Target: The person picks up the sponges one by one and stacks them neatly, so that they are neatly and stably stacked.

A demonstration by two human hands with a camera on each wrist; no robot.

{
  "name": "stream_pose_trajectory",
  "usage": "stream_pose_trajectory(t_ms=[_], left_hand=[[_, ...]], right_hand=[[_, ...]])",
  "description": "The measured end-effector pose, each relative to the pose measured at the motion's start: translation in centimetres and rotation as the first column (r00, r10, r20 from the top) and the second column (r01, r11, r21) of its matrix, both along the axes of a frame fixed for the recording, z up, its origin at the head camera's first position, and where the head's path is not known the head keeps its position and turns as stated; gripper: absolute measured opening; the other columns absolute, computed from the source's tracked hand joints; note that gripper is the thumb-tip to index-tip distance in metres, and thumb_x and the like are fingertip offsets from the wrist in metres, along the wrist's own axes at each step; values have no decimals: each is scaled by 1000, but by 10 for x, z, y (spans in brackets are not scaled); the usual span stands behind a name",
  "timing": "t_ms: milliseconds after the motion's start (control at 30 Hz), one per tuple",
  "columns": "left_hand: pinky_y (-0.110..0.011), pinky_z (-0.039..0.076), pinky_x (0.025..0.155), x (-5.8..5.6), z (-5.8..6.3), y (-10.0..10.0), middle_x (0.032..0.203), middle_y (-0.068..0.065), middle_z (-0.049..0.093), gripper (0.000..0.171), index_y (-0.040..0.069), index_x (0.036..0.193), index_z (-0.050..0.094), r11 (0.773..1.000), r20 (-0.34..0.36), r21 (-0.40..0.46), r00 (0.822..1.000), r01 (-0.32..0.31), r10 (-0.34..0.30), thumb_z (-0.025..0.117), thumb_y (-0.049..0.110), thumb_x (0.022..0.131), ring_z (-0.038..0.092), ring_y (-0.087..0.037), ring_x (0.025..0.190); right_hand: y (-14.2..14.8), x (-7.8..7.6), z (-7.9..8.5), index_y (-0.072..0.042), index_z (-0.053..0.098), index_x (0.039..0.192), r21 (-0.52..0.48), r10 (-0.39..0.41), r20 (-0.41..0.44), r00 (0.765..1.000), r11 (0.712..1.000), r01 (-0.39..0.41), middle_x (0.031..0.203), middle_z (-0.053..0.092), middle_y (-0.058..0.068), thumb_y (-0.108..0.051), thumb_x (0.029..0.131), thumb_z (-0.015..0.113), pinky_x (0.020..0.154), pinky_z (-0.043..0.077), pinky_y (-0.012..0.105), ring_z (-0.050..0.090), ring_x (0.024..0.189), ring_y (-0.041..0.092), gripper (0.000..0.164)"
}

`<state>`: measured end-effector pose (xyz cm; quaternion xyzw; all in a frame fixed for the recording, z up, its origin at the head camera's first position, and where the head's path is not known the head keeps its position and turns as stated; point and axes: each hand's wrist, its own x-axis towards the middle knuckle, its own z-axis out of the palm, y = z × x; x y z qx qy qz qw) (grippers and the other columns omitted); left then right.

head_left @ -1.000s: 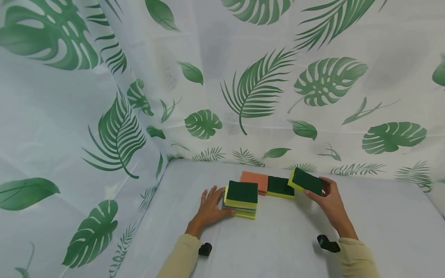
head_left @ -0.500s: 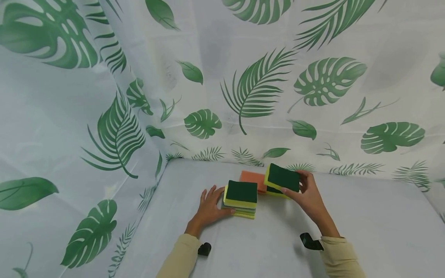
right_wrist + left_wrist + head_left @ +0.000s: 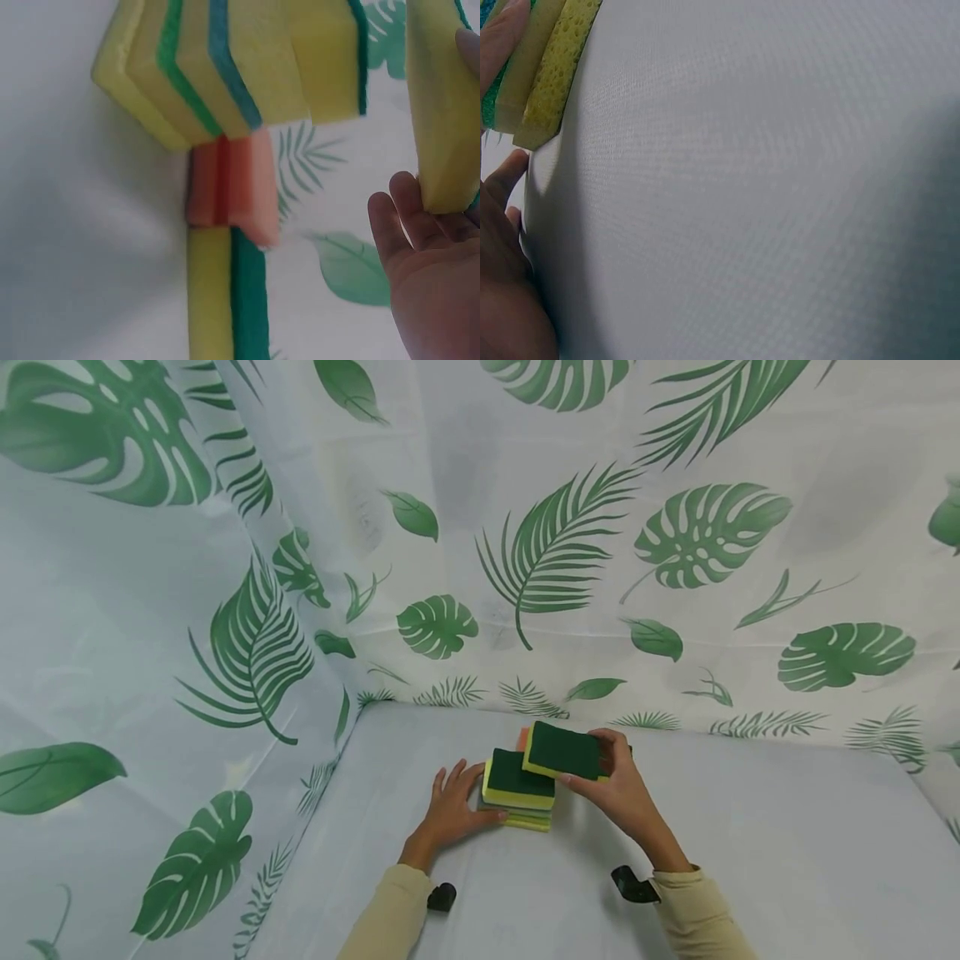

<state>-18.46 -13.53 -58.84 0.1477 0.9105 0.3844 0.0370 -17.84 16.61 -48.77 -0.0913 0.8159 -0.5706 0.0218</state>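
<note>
My right hand (image 3: 618, 781) grips a yellow sponge with a dark green scouring side (image 3: 562, 750), fingers behind and thumb in front. It is held scourer side up, and in the head view its left end overlaps the top of a sponge stack (image 3: 513, 785). The right wrist view shows a gap between the held sponge (image 3: 442, 112) and the stack's dark green top. Yellow, green and blue layers alternate in the stack (image 3: 255, 67). My left hand (image 3: 446, 814) rests against the stack's left side, fingers spread, thumb near the lower front edge.
Behind the stack lie orange sponge-like blocks (image 3: 217, 180), with another green-and-yellow sponge (image 3: 210, 292) beside them. A white cloth (image 3: 787, 843) covers the surface. Leaf-printed curtains (image 3: 450, 527) rise at the back and left. Black devices (image 3: 442, 897) sit at both wrists.
My right hand has carried its sponge leftward, from right of the rear sponges to the stack's top right corner. My left hand has stayed at the stack.
</note>
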Motion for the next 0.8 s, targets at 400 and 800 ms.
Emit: stream_pose_trajectory(t_ms=[400, 800], left_hand=[[-62, 0, 128, -1, 0, 0, 164, -8, 48, 92, 14, 160, 46, 1000, -10, -8, 1000, -8, 8, 82, 56, 87, 21, -38, 161], [-59, -2, 128, 0, 0, -1, 165, -4, 47, 90, 18, 162, 46, 1000, 15, -2, 1000, -4, 4, 80, 58, 89, 19, -34, 162]], right_hand=[[-32, 2, -7, -4, 35, 156, -13, 34, -56, 998, 999, -35, 149, 48, 19, -25, 91, 90, 117, 38, 67, 48, 140, 44, 87], [-44, 4, -12, 1, 37, 156, -12, 40, -116, 992, 999, -42, 150, 51, 21, -20, 90, 91, 115, 41, 67, 50, 139, 44, 88]])
